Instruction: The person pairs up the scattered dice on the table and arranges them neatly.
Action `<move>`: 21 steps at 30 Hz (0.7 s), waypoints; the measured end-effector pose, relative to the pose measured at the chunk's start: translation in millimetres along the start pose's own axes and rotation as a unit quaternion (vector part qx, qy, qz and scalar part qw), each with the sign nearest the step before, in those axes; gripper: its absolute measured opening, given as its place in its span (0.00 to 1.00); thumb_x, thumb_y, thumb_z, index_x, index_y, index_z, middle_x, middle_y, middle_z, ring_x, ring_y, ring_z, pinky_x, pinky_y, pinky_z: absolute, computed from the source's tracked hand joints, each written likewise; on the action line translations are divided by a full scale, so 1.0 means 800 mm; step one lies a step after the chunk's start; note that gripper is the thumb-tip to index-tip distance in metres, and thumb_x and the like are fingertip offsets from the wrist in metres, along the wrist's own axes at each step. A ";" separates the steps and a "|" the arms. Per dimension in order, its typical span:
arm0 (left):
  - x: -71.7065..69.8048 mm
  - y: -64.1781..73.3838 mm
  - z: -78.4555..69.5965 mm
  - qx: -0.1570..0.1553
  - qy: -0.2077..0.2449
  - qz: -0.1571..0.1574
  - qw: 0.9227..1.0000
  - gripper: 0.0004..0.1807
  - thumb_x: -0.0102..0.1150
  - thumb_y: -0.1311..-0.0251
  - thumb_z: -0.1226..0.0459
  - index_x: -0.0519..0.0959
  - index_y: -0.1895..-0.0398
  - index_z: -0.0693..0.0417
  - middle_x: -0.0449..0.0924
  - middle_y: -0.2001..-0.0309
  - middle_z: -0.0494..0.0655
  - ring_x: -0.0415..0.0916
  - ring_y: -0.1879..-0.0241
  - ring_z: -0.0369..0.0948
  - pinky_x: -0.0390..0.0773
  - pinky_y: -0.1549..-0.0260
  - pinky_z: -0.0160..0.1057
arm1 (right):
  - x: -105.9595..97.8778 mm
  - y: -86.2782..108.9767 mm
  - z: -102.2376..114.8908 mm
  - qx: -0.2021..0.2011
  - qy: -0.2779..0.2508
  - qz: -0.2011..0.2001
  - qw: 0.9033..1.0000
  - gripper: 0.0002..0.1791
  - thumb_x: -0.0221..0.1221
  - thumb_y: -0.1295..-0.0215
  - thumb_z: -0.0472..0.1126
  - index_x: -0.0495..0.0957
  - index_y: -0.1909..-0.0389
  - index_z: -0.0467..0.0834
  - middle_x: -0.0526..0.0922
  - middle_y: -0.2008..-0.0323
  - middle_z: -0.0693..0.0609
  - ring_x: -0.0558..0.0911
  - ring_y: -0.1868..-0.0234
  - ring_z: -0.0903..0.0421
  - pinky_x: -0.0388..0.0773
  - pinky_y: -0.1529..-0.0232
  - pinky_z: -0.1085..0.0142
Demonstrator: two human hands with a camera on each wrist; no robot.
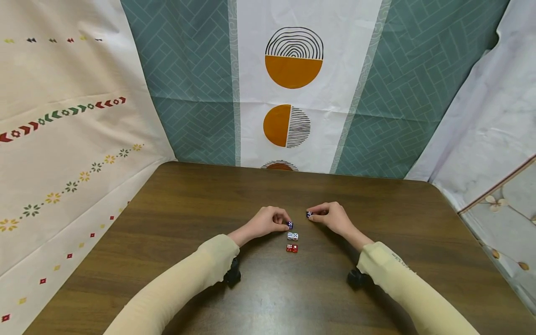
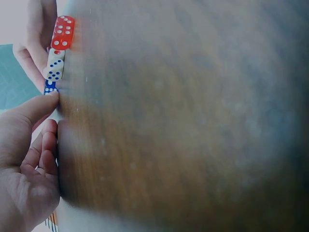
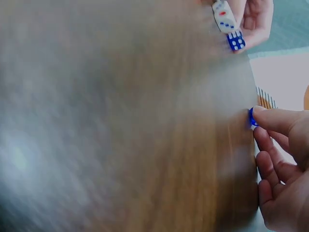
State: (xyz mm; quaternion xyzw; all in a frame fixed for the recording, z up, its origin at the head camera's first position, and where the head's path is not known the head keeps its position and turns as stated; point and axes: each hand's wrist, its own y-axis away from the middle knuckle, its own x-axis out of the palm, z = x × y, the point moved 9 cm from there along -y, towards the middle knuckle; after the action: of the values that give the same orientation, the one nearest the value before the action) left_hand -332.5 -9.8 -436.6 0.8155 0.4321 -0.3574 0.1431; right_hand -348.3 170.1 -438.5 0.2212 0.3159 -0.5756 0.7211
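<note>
Three dice lie in a short row on the brown table [image 1: 176, 223]: a red die [image 1: 291, 248] nearest me, a white die [image 1: 292, 236] behind it, then a blue die [image 1: 290, 225]. My left hand [image 1: 286, 222] pinches that blue die with curled fingers; in the left wrist view the thumb [image 2: 34, 112] touches the blue die [image 2: 49, 87], beyond the white die [image 2: 54, 64] and the red die [image 2: 63, 33]. A little to the right, my right hand [image 1: 312, 215] pinches a second blue die [image 1: 309, 214], whose edge shows at the fingertips [image 3: 263, 115] as the second blue die [image 3: 251, 118].
Patterned cloths hang behind the table and on both sides: teal and white with orange circles [image 1: 293, 70] at the back, cream with flowers [image 1: 63, 153] on the left. The table's far edge [image 1: 293, 171] lies well beyond the hands. Wrist cameras [image 1: 232, 275] rest near the forearms.
</note>
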 end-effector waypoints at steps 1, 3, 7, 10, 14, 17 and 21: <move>0.000 0.000 0.000 0.000 0.000 0.000 1.000 0.06 0.68 0.40 0.63 0.85 0.60 0.52 0.73 0.75 0.41 0.65 0.75 0.33 0.67 0.71 0.28 | 0.002 0.001 0.001 0.000 -0.005 0.002 1.000 0.14 0.67 0.39 0.44 0.87 0.53 0.46 0.88 0.55 0.45 0.78 0.65 0.57 0.74 0.65 0.67; 0.001 -0.001 0.000 0.000 0.003 0.001 1.000 0.06 0.68 0.40 0.63 0.85 0.60 0.52 0.73 0.75 0.41 0.66 0.75 0.33 0.67 0.71 0.28 | 0.005 0.003 0.004 -0.004 -0.007 0.007 1.000 0.14 0.68 0.39 0.44 0.87 0.53 0.46 0.88 0.56 0.45 0.77 0.65 0.57 0.73 0.65 0.66; 0.001 -0.001 0.002 -0.005 0.007 0.002 1.000 0.06 0.67 0.40 0.64 0.85 0.60 0.52 0.73 0.75 0.41 0.65 0.75 0.34 0.67 0.71 0.29 | 0.012 0.006 0.010 -0.012 -0.007 0.012 1.000 0.13 0.68 0.39 0.44 0.87 0.54 0.48 0.88 0.57 0.47 0.78 0.64 0.58 0.73 0.64 0.66; 0.001 -0.001 0.003 -0.007 0.006 0.002 1.000 0.06 0.67 0.40 0.64 0.85 0.60 0.52 0.73 0.75 0.42 0.65 0.75 0.34 0.67 0.71 0.29 | 0.017 0.008 0.015 -0.018 -0.006 0.017 1.000 0.13 0.68 0.40 0.44 0.87 0.54 0.48 0.88 0.57 0.48 0.77 0.65 0.58 0.73 0.64 0.67; 0.001 0.000 0.003 -0.007 0.000 -0.001 1.000 0.06 0.67 0.40 0.64 0.85 0.60 0.51 0.72 0.75 0.41 0.65 0.74 0.34 0.66 0.71 0.29 | 0.022 0.011 0.021 -0.019 -0.008 0.024 0.999 0.13 0.69 0.40 0.44 0.87 0.54 0.48 0.88 0.58 0.49 0.75 0.68 0.59 0.72 0.67 0.68; 0.002 0.000 0.002 -0.006 -0.002 -0.002 1.000 0.05 0.67 0.40 0.64 0.85 0.61 0.51 0.72 0.75 0.41 0.65 0.75 0.34 0.66 0.71 0.29 | 0.027 0.014 0.026 -0.023 -0.009 0.029 0.999 0.13 0.68 0.40 0.44 0.87 0.54 0.48 0.88 0.59 0.49 0.74 0.69 0.58 0.71 0.69 0.68; 0.001 0.000 0.000 -0.006 0.003 -0.001 1.000 0.05 0.67 0.40 0.64 0.85 0.62 0.51 0.71 0.75 0.41 0.65 0.75 0.34 0.66 0.71 0.30 | 0.033 0.018 0.033 -0.028 -0.009 0.030 0.999 0.13 0.68 0.40 0.43 0.88 0.54 0.48 0.88 0.61 0.49 0.73 0.69 0.58 0.70 0.69 0.69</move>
State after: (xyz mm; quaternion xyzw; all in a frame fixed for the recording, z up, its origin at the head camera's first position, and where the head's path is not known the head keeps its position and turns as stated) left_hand -332.3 -9.1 -437.5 0.8149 0.4358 -0.3527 0.1468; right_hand -325.3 136.9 -439.4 0.2054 0.3187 -0.5464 0.7468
